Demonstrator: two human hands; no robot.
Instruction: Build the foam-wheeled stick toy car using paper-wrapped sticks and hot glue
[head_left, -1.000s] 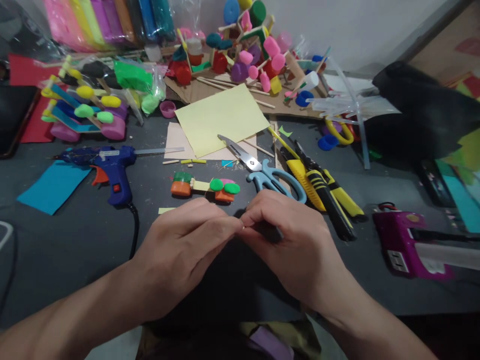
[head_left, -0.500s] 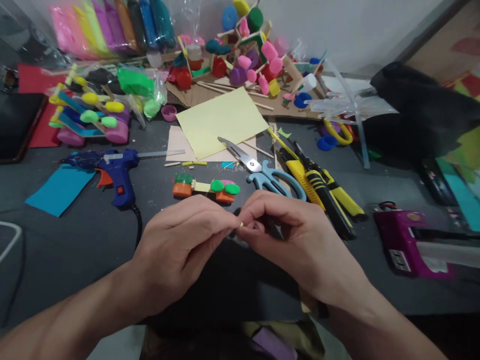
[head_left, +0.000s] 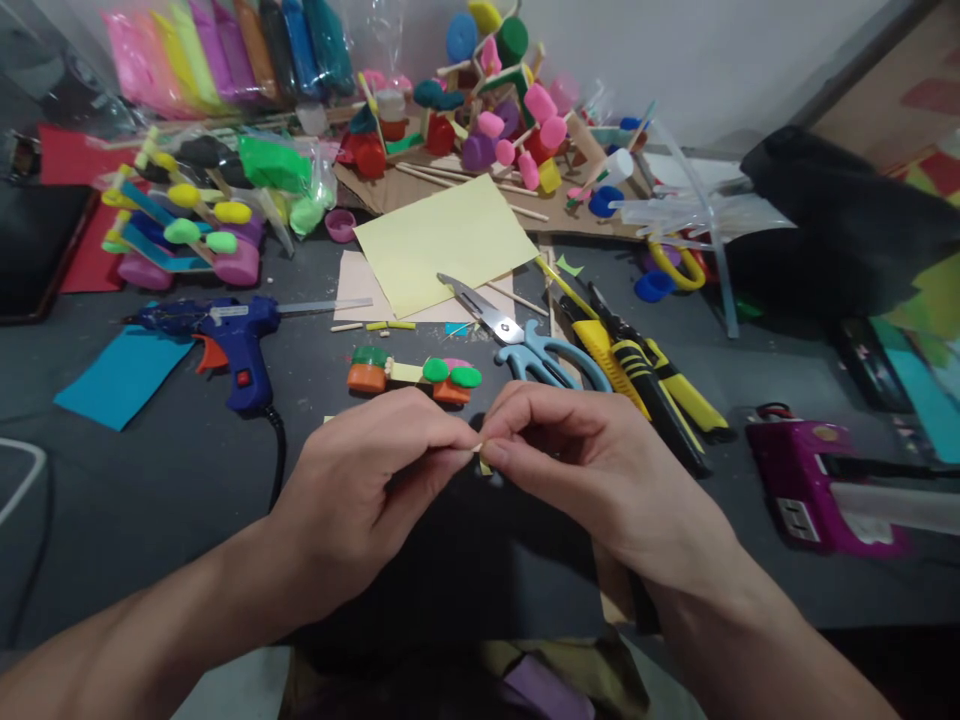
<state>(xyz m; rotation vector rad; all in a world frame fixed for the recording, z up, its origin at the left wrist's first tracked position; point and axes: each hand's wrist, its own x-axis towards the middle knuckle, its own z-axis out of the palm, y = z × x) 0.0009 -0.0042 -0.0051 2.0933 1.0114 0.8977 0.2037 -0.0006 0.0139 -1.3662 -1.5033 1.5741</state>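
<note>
My left hand (head_left: pixel 375 480) and my right hand (head_left: pixel 577 465) meet fingertip to fingertip above the dark table. Pinched between them is a small pale piece (head_left: pixel 477 448), mostly covered by the fingers; its kind is unclear. A bit of yellow (head_left: pixel 486 467) shows just under the right fingertips. Right behind the hands lies a small toy car (head_left: pixel 409 374) with orange and green parts and a pale yellow strip. Scissors with blue handles (head_left: pixel 532 350) rest behind my right hand, blades pointing up and left.
A blue glue gun (head_left: pixel 240 335) lies at left near blue paper (head_left: pixel 124 375). Yellow paper (head_left: pixel 450 245) is at centre back. A cutter (head_left: pixel 649 385) and pliers (head_left: pixel 686 390) lie at right, beside a purple power strip (head_left: pixel 832 490). Colourful clay models (head_left: pixel 517 120) line the back.
The fingertips have shifted slightly, and a yellow bit now shows below the right fingers. Both hands keep their pinch in nearly the same place.
</note>
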